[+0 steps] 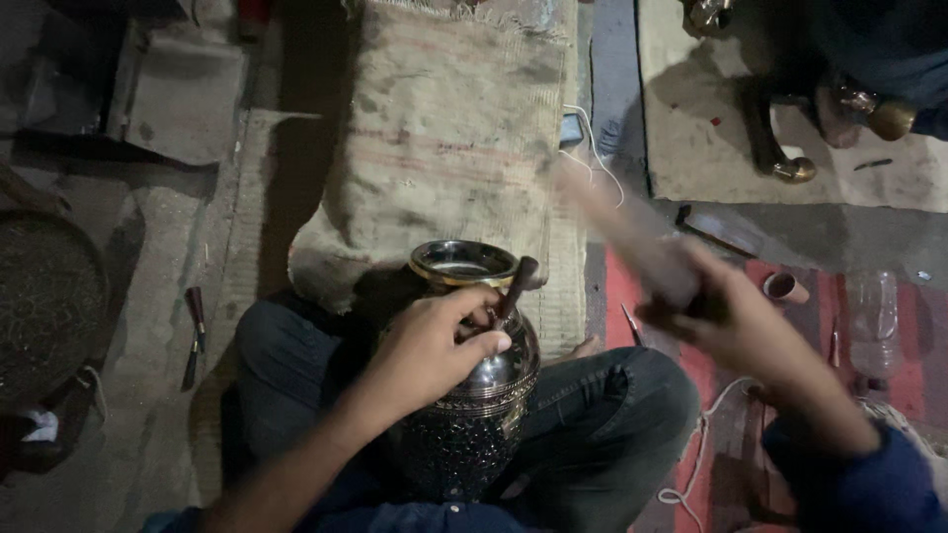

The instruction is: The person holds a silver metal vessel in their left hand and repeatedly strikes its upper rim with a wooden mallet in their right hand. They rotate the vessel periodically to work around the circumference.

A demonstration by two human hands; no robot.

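A dark engraved metal vase point(474, 415) with a brass-coloured rim rests in my lap between my crossed legs. My left hand point(434, 345) lies on the vase's shoulder and pinches a small chisel point(513, 288) with a dark wooden handle, its tip against the metal. My right hand point(726, 316) is raised to the right of the vase and grips a wooden mallet point(622, 232), which is blurred by motion and points up and left toward the chisel.
A burlap sack point(444, 128) lies on the floor ahead of the vase. A round engraved tray point(44, 296) is at the left, with hand tools point(195, 331) near it. Another person point(869, 69) sits at the upper right among brass pieces point(795, 170). A small cup point(785, 287) and a plastic bottle point(874, 316) lie at the right.
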